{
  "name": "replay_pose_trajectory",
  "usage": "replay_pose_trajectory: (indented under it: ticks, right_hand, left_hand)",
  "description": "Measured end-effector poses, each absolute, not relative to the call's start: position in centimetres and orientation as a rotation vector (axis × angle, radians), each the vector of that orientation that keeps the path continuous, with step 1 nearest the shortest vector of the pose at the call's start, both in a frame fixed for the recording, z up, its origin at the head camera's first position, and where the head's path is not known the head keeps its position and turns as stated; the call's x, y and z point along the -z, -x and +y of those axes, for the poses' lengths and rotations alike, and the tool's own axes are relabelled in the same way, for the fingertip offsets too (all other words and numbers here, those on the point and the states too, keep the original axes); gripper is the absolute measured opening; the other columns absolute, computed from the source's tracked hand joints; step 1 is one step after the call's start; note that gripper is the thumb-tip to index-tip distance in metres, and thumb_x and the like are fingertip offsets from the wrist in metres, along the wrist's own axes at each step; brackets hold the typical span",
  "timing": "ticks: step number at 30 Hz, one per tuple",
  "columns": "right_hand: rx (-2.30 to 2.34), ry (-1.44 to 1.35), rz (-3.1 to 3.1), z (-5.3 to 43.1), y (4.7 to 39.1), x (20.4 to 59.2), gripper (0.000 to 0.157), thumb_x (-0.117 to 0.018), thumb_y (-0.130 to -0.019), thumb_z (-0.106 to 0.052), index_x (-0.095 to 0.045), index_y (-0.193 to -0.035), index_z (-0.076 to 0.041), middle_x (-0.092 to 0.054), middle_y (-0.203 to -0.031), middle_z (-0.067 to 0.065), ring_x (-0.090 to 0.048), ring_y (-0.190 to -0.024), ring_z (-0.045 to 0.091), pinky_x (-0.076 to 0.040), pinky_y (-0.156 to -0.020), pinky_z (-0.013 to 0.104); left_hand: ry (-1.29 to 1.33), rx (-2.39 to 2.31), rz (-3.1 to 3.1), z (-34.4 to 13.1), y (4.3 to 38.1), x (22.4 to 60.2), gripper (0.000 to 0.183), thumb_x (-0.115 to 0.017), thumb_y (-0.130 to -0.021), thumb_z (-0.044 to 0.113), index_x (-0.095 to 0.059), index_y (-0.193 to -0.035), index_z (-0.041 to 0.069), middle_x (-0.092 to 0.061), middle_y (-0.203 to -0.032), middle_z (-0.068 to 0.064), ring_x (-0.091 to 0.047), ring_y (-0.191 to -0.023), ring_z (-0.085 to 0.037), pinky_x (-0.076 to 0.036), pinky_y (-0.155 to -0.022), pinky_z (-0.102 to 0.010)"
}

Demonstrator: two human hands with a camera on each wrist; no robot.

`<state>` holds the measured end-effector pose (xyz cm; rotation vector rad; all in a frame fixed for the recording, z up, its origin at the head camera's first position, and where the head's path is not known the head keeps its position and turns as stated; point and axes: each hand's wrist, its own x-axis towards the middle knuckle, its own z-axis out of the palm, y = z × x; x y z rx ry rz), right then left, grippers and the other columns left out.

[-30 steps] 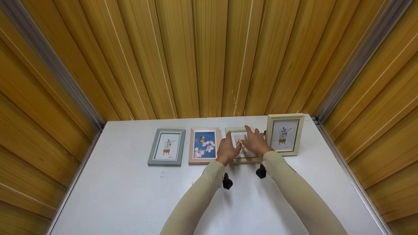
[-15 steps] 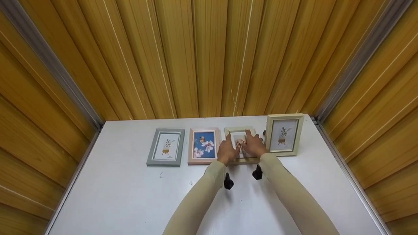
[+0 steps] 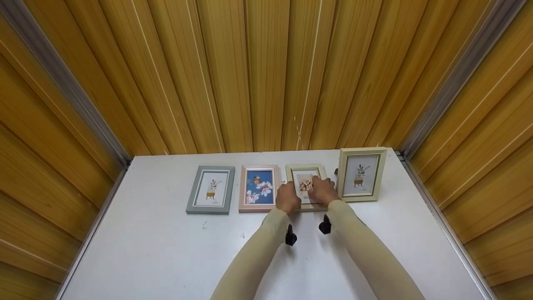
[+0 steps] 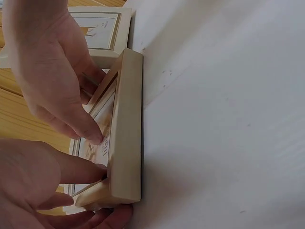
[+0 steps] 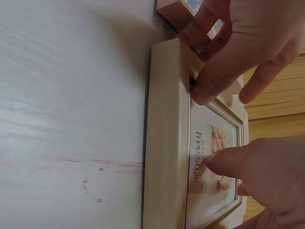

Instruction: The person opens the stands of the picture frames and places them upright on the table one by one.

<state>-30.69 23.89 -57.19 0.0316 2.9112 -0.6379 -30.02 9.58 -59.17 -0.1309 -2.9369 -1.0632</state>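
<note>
Both hands are at a cream picture frame (image 3: 305,185) that lies face up on the white table. My left hand (image 3: 288,198) grips its left side; in the left wrist view the thumb presses the inner edge near the corner, with fingers round the outside of the frame (image 4: 127,124). At its right side is my right hand (image 3: 323,190), fingers curled over the edge. The right thumb (image 5: 224,162) touches the glass over the flower picture in the right wrist view. The right fingertips are partly hidden behind the rim.
Left of the hands lie a pink frame (image 3: 259,188) and a grey-green frame (image 3: 210,189). Another cream frame (image 3: 361,175) stands upright close to my right hand. Wood-look panels (image 3: 266,75) rise behind the white table (image 3: 158,250) and at both sides.
The fingers, stretched toward the top of the cream frame before, have drawn back and curled along its sides. My right hand has shifted slightly left. The frames stay in place on the table.
</note>
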Motion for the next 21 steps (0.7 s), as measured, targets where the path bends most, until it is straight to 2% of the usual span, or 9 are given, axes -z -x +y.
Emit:
replay_pose_trajectory:
  ticks: [3,14,21]
  right_hand:
    - [0.618,-0.044,2.914,23.8,30.8,57.4,0.029,-0.062,-0.095,-0.012,-0.061,-0.118,0.005,-0.057,-0.118,0.037,-0.049,-0.117,0.056,-0.042,-0.097,0.066]
    - [0.572,-0.033,2.939,23.8,30.7,57.4,0.02,-0.064,-0.094,-0.011,-0.063,-0.106,0.005,-0.062,-0.112,0.033,-0.052,-0.112,0.055,-0.044,-0.095,0.064]
    - [0.555,-0.042,2.95,23.9,30.7,57.2,0.017,-0.063,-0.095,-0.011,-0.065,-0.103,0.004,-0.064,-0.11,0.031,-0.055,-0.109,0.053,-0.046,-0.092,0.063]
  left_hand:
    - [0.114,1.046,-2.938,9.7,30.1,59.3,0.022,-0.077,-0.077,-0.001,-0.072,-0.098,-0.001,-0.07,-0.094,-0.019,-0.07,-0.092,-0.034,-0.059,-0.077,-0.046]
    - [0.072,1.008,-2.994,10.0,29.9,58.7,0.013,-0.076,-0.081,0.0,-0.072,-0.094,-0.001,-0.072,-0.089,-0.018,-0.069,-0.08,-0.027,-0.058,-0.067,-0.044]
    - [0.047,1.007,-3.029,10.2,30.3,58.5,0.006,-0.075,-0.084,0.004,-0.072,-0.089,0.002,-0.073,-0.089,-0.015,-0.062,-0.071,-0.021,-0.056,-0.063,-0.041]
